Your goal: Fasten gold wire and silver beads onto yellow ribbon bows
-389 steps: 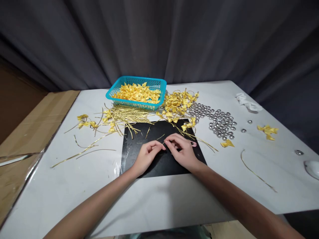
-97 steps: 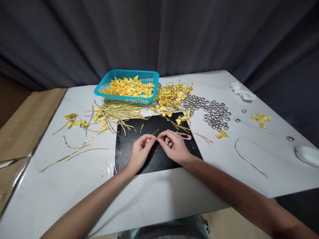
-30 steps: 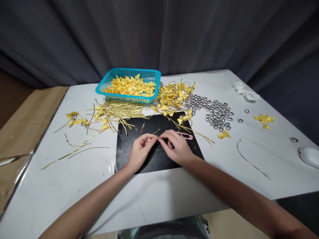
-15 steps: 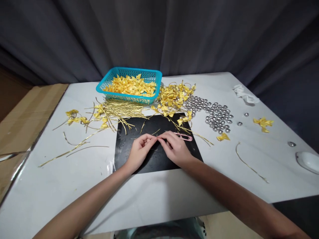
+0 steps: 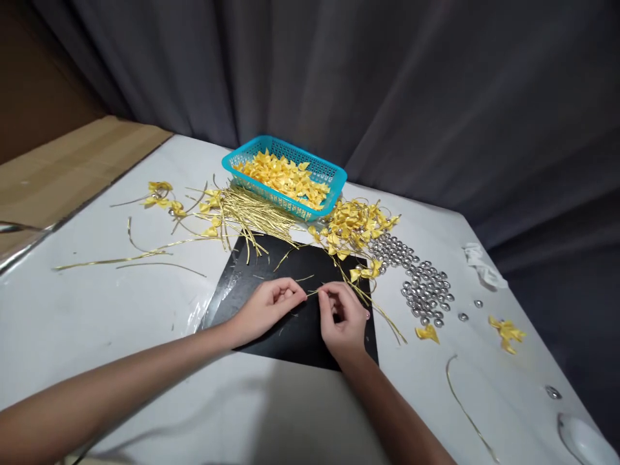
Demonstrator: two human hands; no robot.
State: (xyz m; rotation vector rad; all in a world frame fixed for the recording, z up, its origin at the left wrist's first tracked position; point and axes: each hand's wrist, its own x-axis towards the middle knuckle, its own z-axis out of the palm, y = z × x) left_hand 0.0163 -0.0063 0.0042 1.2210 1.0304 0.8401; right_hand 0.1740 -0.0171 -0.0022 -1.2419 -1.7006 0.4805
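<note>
My left hand (image 5: 274,303) and my right hand (image 5: 343,316) pinch the two ends of a short gold cord (image 5: 312,293), stretched between their fingertips above a black mat (image 5: 300,349). Thumb and forefinger are pressed together on both hands. Thin cord scraps (image 5: 305,278) lie on the mat just beyond the fingers. Behind it spreads a heap of gold cords (image 5: 261,213). To its right is a pile of yellow ribbon bows with cords (image 5: 361,223). The pink tool seen earlier is hidden behind my right hand.
A blue basket (image 5: 339,187) of yellow ribbon pieces (image 5: 285,177) stands at the back. Silver beads (image 5: 426,290) are spread on the right, near a white crumpled piece (image 5: 484,265). Loose cords (image 5: 111,262) lie left, and a single cord (image 5: 465,407) lies right. Cardboard (image 5: 72,171) borders the table.
My hands have drawn apart, so a short length of cord shows between the fingertips. The whole view has tilted and shifted.
</note>
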